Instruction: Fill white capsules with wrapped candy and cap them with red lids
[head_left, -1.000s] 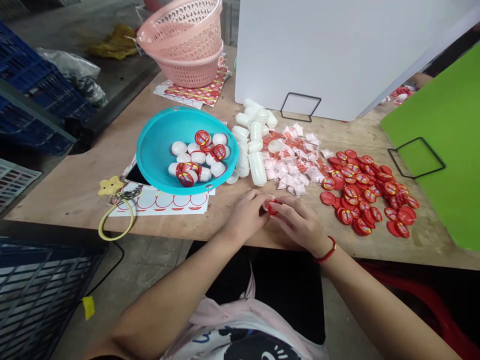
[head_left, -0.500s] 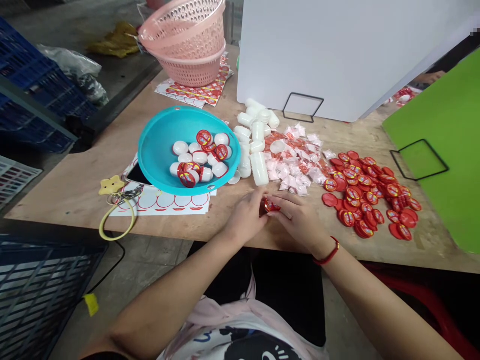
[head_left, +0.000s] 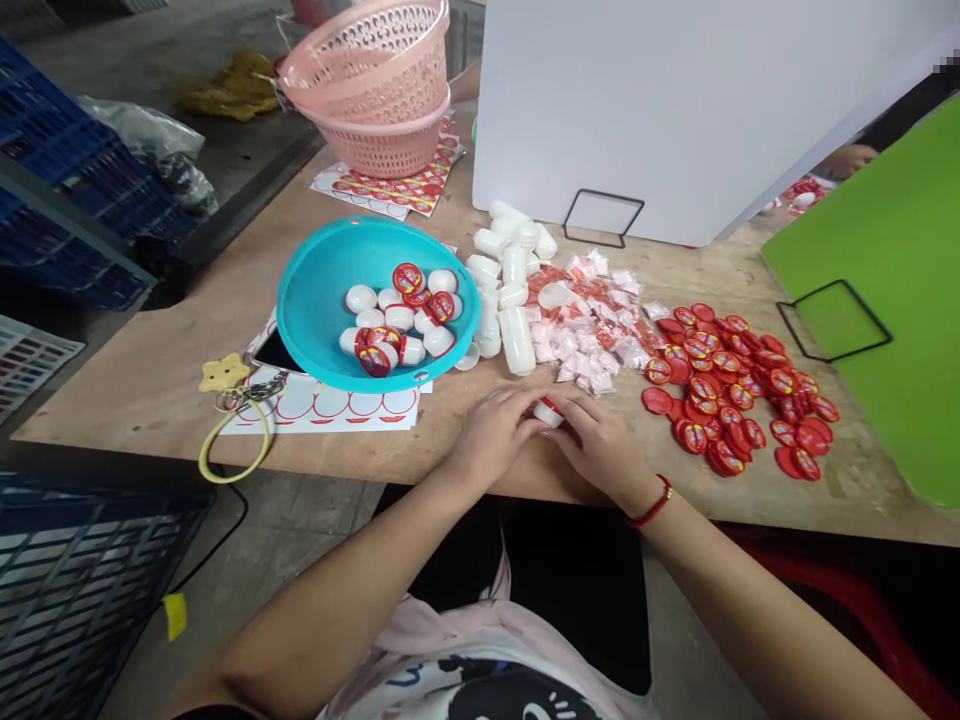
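Between my fingers is a small capsule [head_left: 550,411], its white cup facing me and a red lid on the far side. My left hand [head_left: 496,432] grips it from the left, and my right hand [head_left: 602,443] closes on it from the right. Just beyond my hands lie nested white plastic cups [head_left: 517,340] and a heap of small pink-white packets [head_left: 585,350]. Round red lids [head_left: 724,390] with printed stickers are spread to the right. At the left, a blue bowl [head_left: 315,300] holds several white capsules with red lids [head_left: 399,317].
Two pink baskets [head_left: 390,150] stand at the back left on sticker sheets. A white panel [head_left: 600,110] and a green panel [head_left: 885,300] rise behind the piles. A phone [head_left: 274,350] and a yellow wrist strap [head_left: 234,440] lie left. A co-worker's hand [head_left: 851,158] shows at right.
The capsule has turned in my fingers: its printed red lid faced up before, and its white cup shows now. Both hands stay in nearly the same place.
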